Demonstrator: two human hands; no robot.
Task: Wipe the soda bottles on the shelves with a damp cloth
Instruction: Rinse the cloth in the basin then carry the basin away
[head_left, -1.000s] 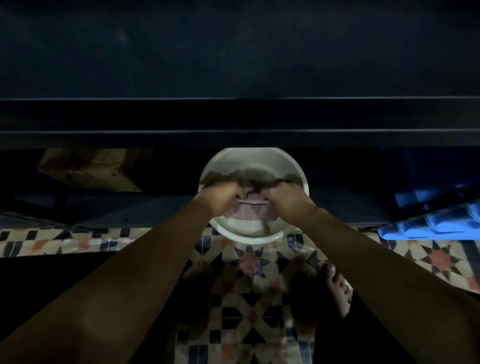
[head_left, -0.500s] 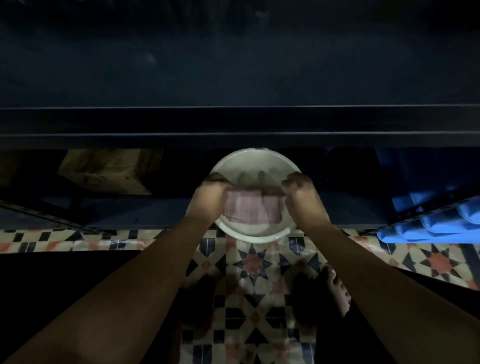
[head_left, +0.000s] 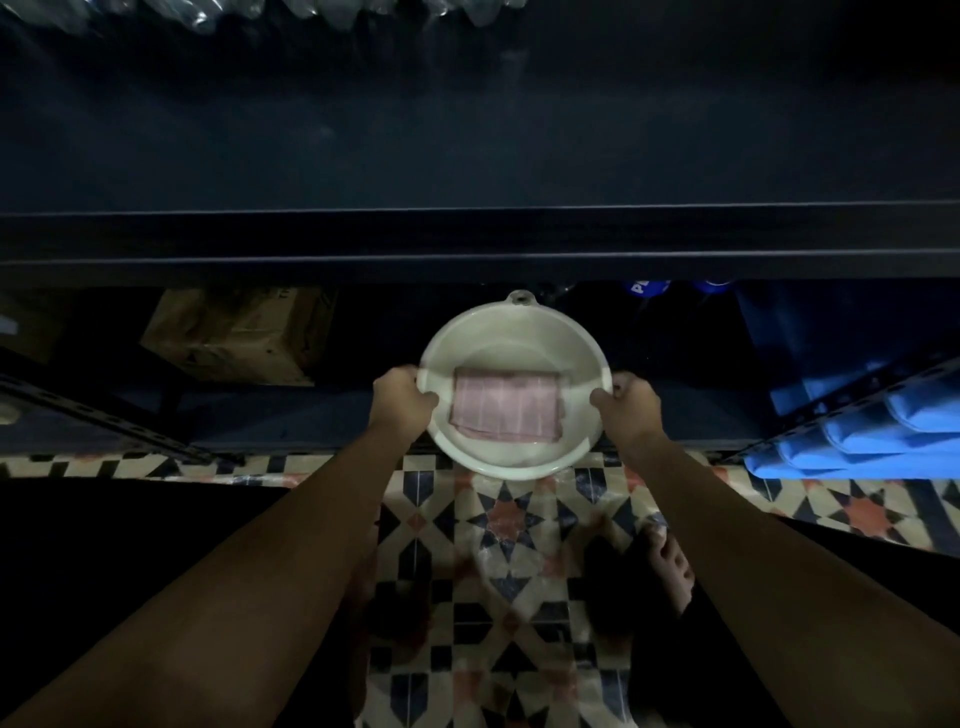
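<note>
A white round basin (head_left: 511, 325) is held out in front of me over the lower shelf edge. A folded pink cloth (head_left: 506, 409) lies flat inside it. My left hand (head_left: 402, 397) grips the basin's left rim and my right hand (head_left: 628, 402) grips its right rim. Clear bottles (head_left: 332, 10) show faintly along the top edge on a dark shelf. Blue bottle caps (head_left: 647, 286) peek out under the shelf beam right of the basin.
A dark metal shelf beam (head_left: 478, 239) runs across the view. A brown cardboard box (head_left: 234, 338) sits on the low shelf at left. Blue packs (head_left: 872, 436) lie at right. Patterned floor tiles (head_left: 514, 525) and a bare foot (head_left: 670, 571) are below.
Both hands were holding and spreading the pink cloth over the basin; now the cloth lies folded inside and both hands have moved outward to grip the basin's rim.
</note>
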